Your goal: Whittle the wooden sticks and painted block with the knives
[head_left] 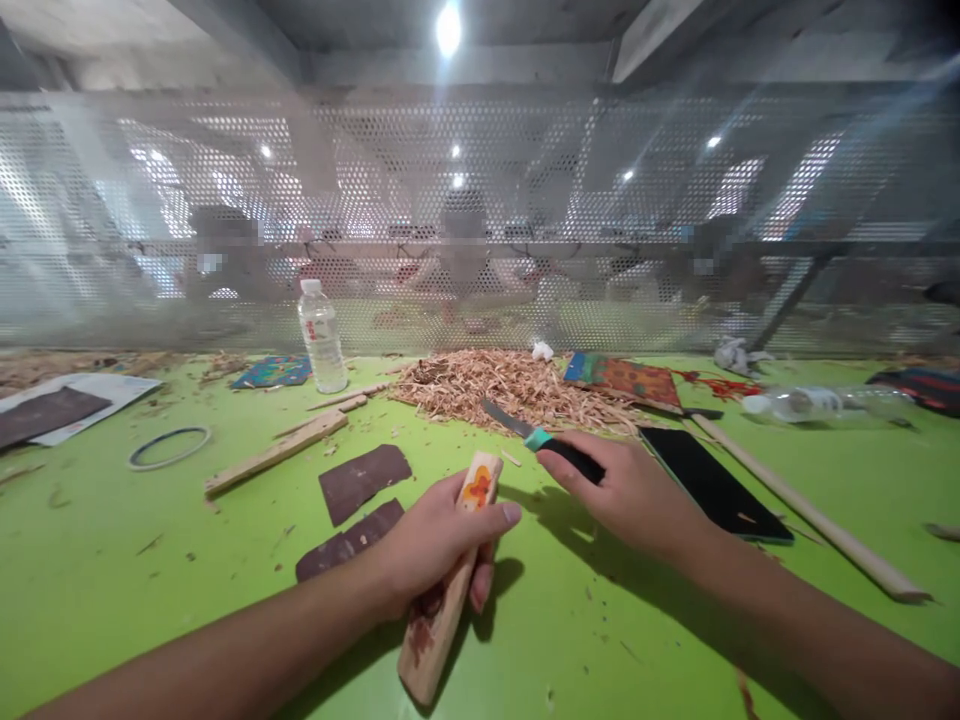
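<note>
My left hand (442,545) is wrapped round a wooden block (439,640), a long narrow piece tilted away from me. An orange flower-like mark shows near its far end, and a dark reddish stain is on the lower part. In my right hand (637,490) is a knife (566,452) with a black and teal handle. Its short blade points up and left, a little beyond the block's far end and apart from it. Left of my left hand lie two brown sandpaper pieces (365,483), the nearer one partly behind my wrist.
Wood shavings (487,385) are heaped in front of a perforated metal screen (390,220). A water bottle (322,340) stands left; another bottle (825,403) lies right. Near my right forearm are a black phone-like slab (712,485) and a wooden-handled tool (810,505). Wooden strips (277,453) lie left.
</note>
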Demonstrator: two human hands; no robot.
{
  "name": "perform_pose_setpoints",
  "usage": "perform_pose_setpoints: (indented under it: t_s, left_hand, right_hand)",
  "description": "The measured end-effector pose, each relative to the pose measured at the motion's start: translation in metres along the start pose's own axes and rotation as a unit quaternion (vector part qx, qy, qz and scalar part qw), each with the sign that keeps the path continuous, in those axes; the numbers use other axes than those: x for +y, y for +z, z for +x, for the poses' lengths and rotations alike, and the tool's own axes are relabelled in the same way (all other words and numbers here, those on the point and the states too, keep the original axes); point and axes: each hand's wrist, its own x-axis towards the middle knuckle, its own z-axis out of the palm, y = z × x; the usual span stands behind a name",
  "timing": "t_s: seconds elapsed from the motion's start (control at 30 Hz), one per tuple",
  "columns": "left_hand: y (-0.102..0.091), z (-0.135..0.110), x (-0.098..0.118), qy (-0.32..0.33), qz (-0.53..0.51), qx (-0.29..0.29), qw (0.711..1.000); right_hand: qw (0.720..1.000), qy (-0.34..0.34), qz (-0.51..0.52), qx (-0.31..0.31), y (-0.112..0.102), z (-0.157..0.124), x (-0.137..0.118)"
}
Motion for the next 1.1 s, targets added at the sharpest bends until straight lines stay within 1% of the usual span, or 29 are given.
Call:
perform_pose_setpoints:
  t_s: [0.17,0.3,0.37,0.4,0.43,0.53,0.57,0.63,0.7,0.73,0.83,0.93,1.03,1.1]
  left_hand:
    - [0.0,0.001,-0.003,0.027,-0.032,-0.032,0.999]
    - [-0.003,0.001,-0.006,0.017,-0.057,-0.053,0.997]
    - [-0.003,-0.001,-0.008,0.018,-0.048,-0.058,0.997]
    - [-0.003,-0.002,-0.009,0.023,-0.034,-0.051,0.998]
    - [-0.002,-0.004,-0.009,0.034,-0.015,-0.031,0.999]
    - [0.003,-0.01,-0.006,0.099,0.075,0.073,0.99]
    - [0.006,-0.011,-0.004,0.112,0.099,0.097,0.984]
    - [0.013,-0.015,0.001,0.098,0.11,0.105,0.983]
    - [0.021,-0.018,0.006,0.064,0.091,0.099,0.989]
    - [0.024,-0.02,0.008,0.059,0.08,0.101,0.99]
    - [0.029,-0.027,0.011,0.083,0.071,0.122,0.986]
    - [0.03,-0.037,0.012,0.091,0.1,0.144,0.98]
    - [0.037,-0.046,0.013,0.108,0.089,0.156,0.978]
    - [0.047,-0.049,0.011,0.128,0.07,0.154,0.977]
  right_hand:
    - [0.999,-0.01,0.03,-0.031,-0.002,-0.002,-0.006]
    - [0.997,-0.013,0.045,-0.055,0.0,-0.004,-0.01]
    - [0.996,-0.023,0.048,-0.067,0.002,-0.005,-0.013]
    - [0.996,-0.026,0.049,-0.07,0.002,-0.006,-0.014]
    - [0.996,-0.028,0.049,-0.069,0.003,-0.006,-0.015]
    - [0.997,-0.017,0.054,-0.048,0.003,-0.006,-0.015]
    - [0.998,-0.012,0.055,-0.037,0.003,-0.005,-0.015]
    - [0.998,-0.002,0.06,-0.019,0.002,-0.004,-0.013]
    - [0.998,0.005,0.068,-0.012,0.0,-0.003,-0.012]
    - [0.997,0.009,0.073,-0.012,-0.001,-0.003,-0.012]
    - [0.996,0.024,0.082,-0.013,-0.003,-0.003,-0.014]
    - [0.995,0.031,0.099,-0.013,-0.005,-0.004,-0.016]
    - [0.983,0.029,0.179,-0.026,-0.002,-0.007,-0.018]
    - [0.959,0.04,0.275,-0.048,0.003,-0.009,-0.021]
